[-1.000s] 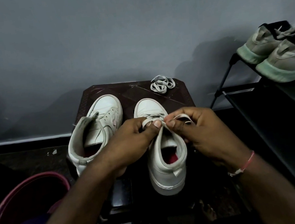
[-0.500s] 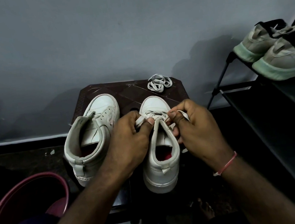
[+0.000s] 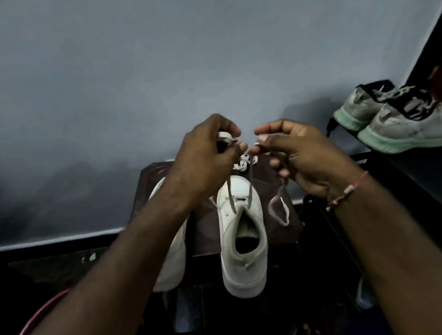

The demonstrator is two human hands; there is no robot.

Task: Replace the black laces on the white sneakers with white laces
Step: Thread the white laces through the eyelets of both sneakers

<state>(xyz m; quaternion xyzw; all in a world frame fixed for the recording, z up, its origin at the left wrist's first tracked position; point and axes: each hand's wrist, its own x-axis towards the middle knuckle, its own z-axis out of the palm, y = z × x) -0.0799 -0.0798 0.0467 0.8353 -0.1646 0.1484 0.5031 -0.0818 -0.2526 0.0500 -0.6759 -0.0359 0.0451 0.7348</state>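
Observation:
A white high-top sneaker stands heel toward me on a dark brown stool. Two strands of white lace rise from its front eyelets to my raised hands. My left hand grips one strand, bunched in its curled fingers. My right hand pinches the other strand between thumb and forefinger, and a loose loop of it hangs below. The second white sneaker stands at the left, mostly hidden by my left forearm. A coil of spare white lace lies behind the shoes, partly hidden.
A black shoe rack at the right carries two grey sneakers with mint soles. A pink bucket rim shows at the lower left. A grey wall stands close behind the stool.
Both hands rose from the sneaker's collar and pulled the lace ends up and taut. The view tilted up, so the shoes sit lower in the frame.

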